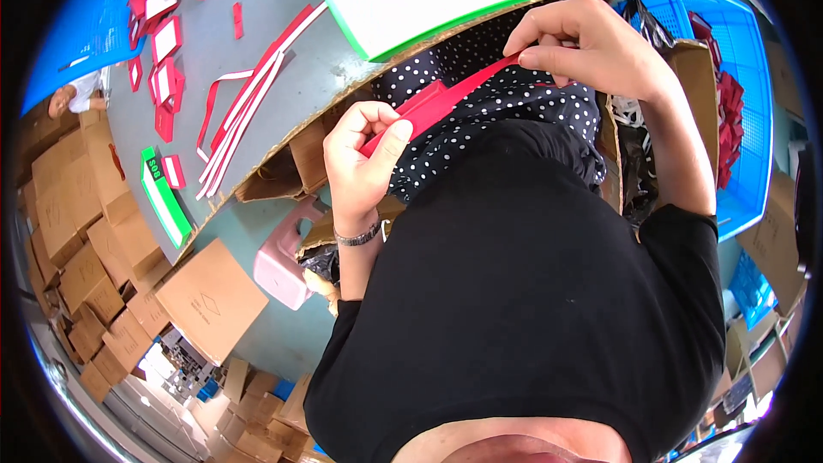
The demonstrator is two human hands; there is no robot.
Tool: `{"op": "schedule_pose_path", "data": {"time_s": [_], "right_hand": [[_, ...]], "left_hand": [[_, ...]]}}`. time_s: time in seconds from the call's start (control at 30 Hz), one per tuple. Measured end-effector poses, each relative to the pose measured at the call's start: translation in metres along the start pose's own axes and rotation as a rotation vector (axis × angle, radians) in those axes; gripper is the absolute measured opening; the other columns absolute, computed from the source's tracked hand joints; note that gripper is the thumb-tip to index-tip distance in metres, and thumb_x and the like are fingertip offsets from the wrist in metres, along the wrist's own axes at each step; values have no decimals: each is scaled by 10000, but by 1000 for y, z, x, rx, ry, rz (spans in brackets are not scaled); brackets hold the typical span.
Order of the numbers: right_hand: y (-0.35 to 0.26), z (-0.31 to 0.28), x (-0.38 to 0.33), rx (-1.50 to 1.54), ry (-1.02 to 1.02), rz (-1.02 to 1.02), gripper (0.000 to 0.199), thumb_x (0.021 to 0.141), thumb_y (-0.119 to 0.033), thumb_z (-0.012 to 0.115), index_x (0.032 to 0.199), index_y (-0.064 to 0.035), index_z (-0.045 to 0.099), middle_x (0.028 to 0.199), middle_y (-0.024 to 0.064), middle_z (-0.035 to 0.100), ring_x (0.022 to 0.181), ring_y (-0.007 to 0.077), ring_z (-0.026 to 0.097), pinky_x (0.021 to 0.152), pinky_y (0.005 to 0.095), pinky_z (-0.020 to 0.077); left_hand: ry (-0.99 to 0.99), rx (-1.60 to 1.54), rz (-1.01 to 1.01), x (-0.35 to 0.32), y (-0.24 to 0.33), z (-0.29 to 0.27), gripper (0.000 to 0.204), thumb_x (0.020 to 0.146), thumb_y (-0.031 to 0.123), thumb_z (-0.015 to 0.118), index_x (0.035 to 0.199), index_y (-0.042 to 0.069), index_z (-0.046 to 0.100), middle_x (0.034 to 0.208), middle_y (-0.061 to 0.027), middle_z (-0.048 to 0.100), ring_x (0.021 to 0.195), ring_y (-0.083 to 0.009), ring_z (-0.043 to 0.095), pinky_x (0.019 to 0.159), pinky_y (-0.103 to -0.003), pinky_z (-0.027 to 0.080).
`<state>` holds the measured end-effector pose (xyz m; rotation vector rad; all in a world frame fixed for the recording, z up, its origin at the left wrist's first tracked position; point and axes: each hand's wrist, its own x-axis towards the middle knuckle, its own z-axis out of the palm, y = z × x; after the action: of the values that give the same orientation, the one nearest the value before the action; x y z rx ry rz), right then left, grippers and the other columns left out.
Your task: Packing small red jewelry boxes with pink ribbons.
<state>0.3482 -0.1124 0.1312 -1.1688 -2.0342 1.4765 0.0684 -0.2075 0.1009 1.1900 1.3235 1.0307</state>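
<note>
Red paper strip point(446, 101) stretches taut between both hands above the lap: the left hand point(364, 154) has its grip pinched closed on the lower end, the right hand point(591, 47) pinches the upper end. Beyond lie the grey bench point(257, 0), more red and white strips point(249, 94), and a pink stool point(283, 266) beneath.

One head-worn fisheye camera looks steeply down, close over the person's torso.

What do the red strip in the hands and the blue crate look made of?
Red strip: probably thin card or paper, matte; it stays flat and stiff where it is pinched between left hand and right hand. Blue crate: likely moulded plastic, slightly glossy, with lattice walls.
</note>
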Motion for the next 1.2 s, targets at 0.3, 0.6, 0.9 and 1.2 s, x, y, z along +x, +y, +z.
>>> {"op": "schedule_pose_path", "data": {"time_s": [0.3, 0.6, 0.9, 1.2], "right_hand": [[17, -3, -12, -37, -6, 107, 140, 849, -88, 654, 969, -17, 664, 635, 7, 627, 510, 50, 557, 481, 188, 424], [26, 17, -17, 428, -179, 230, 146, 839, -129, 684, 791, -22, 596, 579, 10, 604, 516, 44, 568, 450, 186, 391], [25, 38, -18, 480, -171, 183, 184, 855, -129, 687, 839, -8, 548, 640, 39, 636, 560, 66, 611, 449, 188, 424], [21, 37, -19, 439, -190, 188, 248, 857, -131, 682, 980, -21, 497, 629, 48, 646, 514, 62, 574, 444, 201, 419]], "left_hand": [[-120, -28, -53, 9, -9, 6, 128, 834, 66, 695, 876, 9, 589, 747, 49, 532, 678, -15, 465, 622, -161, 386], [-198, -478, 116, 13, -36, 12, 265, 800, 171, 732, 800, 67, 488, 669, 24, 449, 612, -115, 396, 606, -272, 341], [-255, -730, 170, 18, -46, 21, 363, 777, 276, 780, 772, 109, 458, 591, 69, 363, 553, -91, 310, 556, -285, 250], [-304, -706, 200, 20, -45, 25, 364, 799, 326, 741, 775, 149, 424, 595, 75, 336, 581, -93, 284, 593, -296, 237]]}}
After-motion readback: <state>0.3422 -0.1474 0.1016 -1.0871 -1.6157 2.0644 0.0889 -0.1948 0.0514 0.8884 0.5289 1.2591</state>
